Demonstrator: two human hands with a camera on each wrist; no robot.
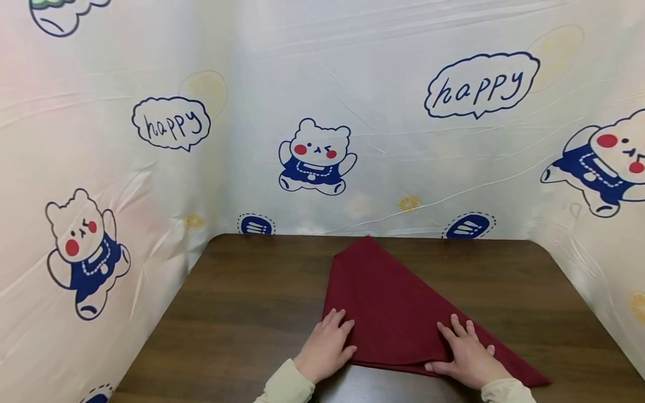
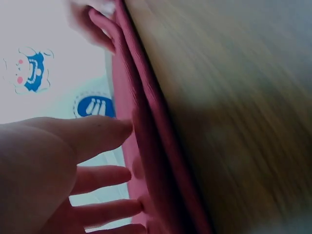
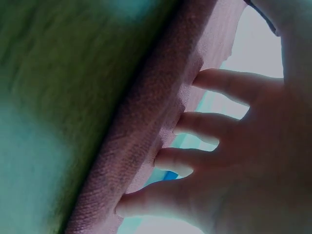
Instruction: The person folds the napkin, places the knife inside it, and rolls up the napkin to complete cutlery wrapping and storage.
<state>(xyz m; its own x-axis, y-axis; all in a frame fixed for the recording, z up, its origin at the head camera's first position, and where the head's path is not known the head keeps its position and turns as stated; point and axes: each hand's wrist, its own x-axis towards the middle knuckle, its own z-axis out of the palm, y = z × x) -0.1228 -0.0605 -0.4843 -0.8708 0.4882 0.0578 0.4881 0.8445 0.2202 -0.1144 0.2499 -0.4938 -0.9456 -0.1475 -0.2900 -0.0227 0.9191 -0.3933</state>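
A dark red cloth (image 1: 388,302) lies folded on the wooden table, its layers visible along the near edge. One corner reaches the table's far edge and another points to the near right. My left hand (image 1: 326,346) rests on the cloth's left side with its fingers extended. In the left wrist view, that hand's thumb and fingers touch the red cloth (image 2: 141,87) beside its folded edge. My right hand (image 1: 468,352) lies spread on the cloth's right part. Its fingertips press on the cloth (image 3: 141,112) in the right wrist view, spaced apart.
The brown wooden table (image 1: 227,313) has rounded far corners. A pale curtain (image 1: 383,84) printed with bears and "happy" bubbles surrounds it at the back and both sides. Bare tabletop shows left and right of the cloth.
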